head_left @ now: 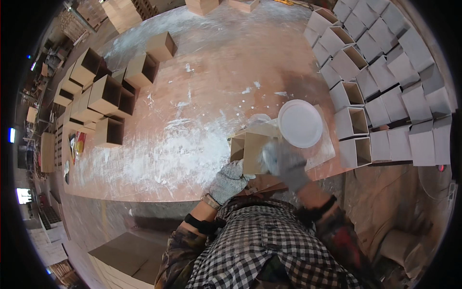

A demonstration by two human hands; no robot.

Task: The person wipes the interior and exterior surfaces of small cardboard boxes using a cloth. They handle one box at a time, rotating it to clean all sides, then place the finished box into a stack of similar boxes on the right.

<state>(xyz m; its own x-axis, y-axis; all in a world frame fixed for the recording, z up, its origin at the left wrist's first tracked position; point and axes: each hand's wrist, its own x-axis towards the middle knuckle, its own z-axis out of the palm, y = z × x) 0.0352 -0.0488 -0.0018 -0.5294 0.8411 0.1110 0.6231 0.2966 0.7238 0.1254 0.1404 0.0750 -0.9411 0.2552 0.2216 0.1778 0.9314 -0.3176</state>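
Note:
A brown open-ended wooden-looking box is at the table's near edge, in front of my body, with its opening toward the left. My left hand, in a pale grey knit glove, grips its lower left edge. My right hand, gloved too, is at the right side of the box and smeared by motion. Whatever its fingers may hold cannot be made out. Just beyond that hand sits a round white tub or lid on a flat board. Part of a smaller clear round thing shows behind the box.
The wide tabletop is smeared with white. Several brown boxes stand in a group at left. Rows of whitish boxes are packed along the right side. A large board or carton lies below the table's near left edge.

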